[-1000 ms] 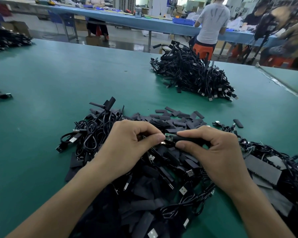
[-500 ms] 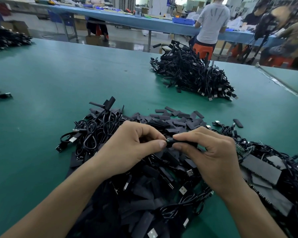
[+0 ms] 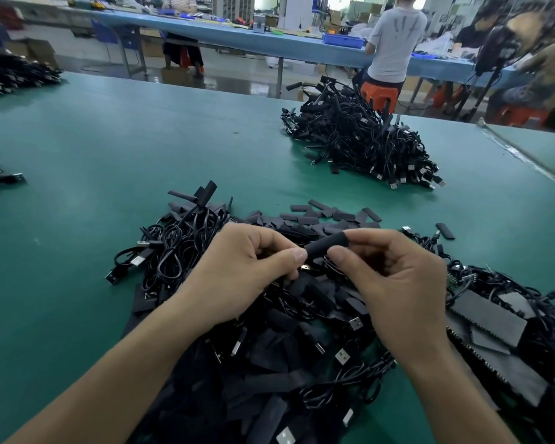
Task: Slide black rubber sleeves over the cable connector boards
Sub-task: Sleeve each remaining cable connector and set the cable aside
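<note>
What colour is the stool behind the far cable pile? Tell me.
Orange stool, seen best in the head view.

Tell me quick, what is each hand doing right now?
Left hand: closed, pinching the left end of the black rubber sleeve.
Right hand: closed, pinching the sleeve's right end.

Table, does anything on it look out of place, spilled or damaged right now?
Nothing looks damaged. One stray sleeve lies alone on the green table, right of the near pile, and a second sleeve sits loose just in front of the far pile. Otherwise there are only heaps of cables and sleeves.
</note>
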Available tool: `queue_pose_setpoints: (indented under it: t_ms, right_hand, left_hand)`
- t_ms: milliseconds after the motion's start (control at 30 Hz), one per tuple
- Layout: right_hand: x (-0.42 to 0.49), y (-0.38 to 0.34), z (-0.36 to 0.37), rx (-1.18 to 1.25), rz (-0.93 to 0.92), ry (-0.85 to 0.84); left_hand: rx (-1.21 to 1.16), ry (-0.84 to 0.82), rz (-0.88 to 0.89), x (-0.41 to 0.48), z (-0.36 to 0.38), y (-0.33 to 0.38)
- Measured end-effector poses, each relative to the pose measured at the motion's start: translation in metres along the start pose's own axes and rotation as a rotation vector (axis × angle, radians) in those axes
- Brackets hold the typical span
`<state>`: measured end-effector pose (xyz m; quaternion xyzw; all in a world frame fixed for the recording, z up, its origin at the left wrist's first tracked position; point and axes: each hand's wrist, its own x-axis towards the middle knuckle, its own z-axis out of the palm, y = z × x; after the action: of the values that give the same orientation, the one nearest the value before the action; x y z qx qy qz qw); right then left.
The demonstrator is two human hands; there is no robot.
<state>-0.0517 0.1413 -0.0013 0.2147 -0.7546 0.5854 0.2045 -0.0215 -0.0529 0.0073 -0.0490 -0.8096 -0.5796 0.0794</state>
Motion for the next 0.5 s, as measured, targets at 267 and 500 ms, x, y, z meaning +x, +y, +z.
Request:
queue_pose_setpoints:
  t_ms: [267, 500]
  right_hand:
    - [-0.007, -0.011, 0.01, -0.031, 0.066, 0.039]
    - [-0.006, -0.012, 0.01, -0.102, 0.092, 0.01]
  left_hand:
    - [0.007, 0.045, 0.005, 0.0, 0.0, 0.0]
    - [0.044, 0.048, 0.0, -0.002, 0.004, 0.0]
